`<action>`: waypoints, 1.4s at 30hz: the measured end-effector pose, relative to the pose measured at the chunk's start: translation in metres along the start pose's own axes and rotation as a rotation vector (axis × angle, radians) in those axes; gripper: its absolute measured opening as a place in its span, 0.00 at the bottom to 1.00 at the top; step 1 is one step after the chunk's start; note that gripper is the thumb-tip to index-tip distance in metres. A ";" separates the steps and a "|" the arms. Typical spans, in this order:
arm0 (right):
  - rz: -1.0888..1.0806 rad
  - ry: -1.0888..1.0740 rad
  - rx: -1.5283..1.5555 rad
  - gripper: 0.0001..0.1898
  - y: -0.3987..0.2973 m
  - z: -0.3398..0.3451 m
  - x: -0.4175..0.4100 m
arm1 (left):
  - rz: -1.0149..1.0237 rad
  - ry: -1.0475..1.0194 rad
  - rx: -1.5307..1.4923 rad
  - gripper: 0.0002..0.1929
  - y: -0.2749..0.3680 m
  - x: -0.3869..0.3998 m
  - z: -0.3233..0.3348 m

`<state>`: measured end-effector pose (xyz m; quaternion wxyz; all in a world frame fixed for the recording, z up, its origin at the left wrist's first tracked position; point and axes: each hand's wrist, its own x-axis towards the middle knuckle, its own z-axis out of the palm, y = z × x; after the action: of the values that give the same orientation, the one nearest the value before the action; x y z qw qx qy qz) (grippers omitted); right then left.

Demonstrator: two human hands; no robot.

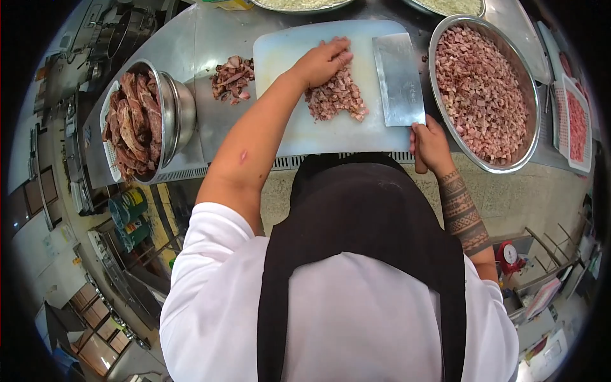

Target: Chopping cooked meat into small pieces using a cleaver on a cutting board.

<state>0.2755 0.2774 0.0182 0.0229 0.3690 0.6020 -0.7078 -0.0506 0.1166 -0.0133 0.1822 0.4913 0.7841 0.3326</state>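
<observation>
My left hand (327,62) lies over a pile of diced meat (338,98) on the white cutting board (281,57), its fingers bent against the far part of the pile. My right hand (429,143) grips the handle of a cleaver (400,81), whose broad blade lies flat over the board's right side. Right of the cleaver stands a large oval metal bowl (534,138) heaped with diced meat. Loose meat scraps (233,79) lie on the steel table left of the board.
At the steel table's (210,129) left edge, strips of meat (133,124) fill a metal bowl (160,95). Bowls of pale chopped food (305,4) stand behind the board. A white perforated basket (563,138) with pink meat is at the far right.
</observation>
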 end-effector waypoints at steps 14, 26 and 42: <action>-0.044 -0.280 -0.481 0.14 -0.041 0.029 0.023 | -0.231 0.435 0.247 0.64 0.065 -0.141 0.065; -0.122 -0.382 -0.284 0.10 0.004 0.078 0.006 | -0.203 0.723 0.294 0.49 0.100 -0.108 0.105; -0.449 0.040 -0.068 0.15 -0.055 -0.043 -0.079 | 0.313 0.588 0.154 0.48 0.246 0.011 0.095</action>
<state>0.3277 0.2977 0.1074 -0.1348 0.2391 0.6927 -0.6670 0.1626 0.2321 0.0921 -0.1423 0.5011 0.7410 0.4239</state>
